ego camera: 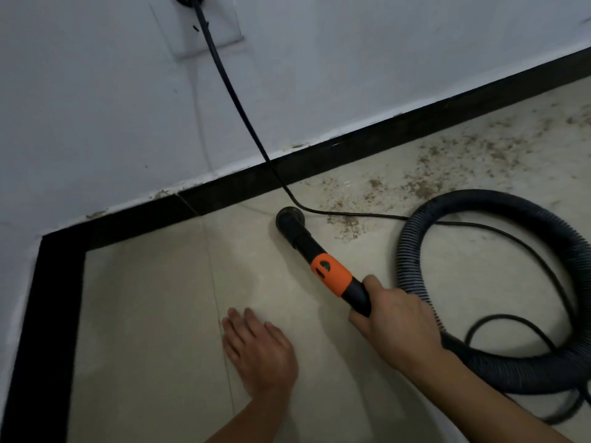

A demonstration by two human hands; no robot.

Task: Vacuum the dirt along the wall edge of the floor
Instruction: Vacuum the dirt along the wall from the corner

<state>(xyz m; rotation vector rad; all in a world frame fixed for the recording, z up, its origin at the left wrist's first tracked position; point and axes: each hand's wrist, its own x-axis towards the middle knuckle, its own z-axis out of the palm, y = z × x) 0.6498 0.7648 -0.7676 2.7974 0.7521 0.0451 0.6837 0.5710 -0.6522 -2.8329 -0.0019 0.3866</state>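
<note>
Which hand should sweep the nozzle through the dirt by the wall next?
Right. The right hand already grips the vacuum nozzle, beside the dirt; the left hand lies flat on the floor.

Two hands, left hand (259,353) and right hand (396,318), one vacuum wand (319,254), one hose (524,362), one power cord (230,91)

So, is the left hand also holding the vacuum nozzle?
No, the left hand lies flat and open on the floor tile, while only the right hand grips the vacuum nozzle.
</note>
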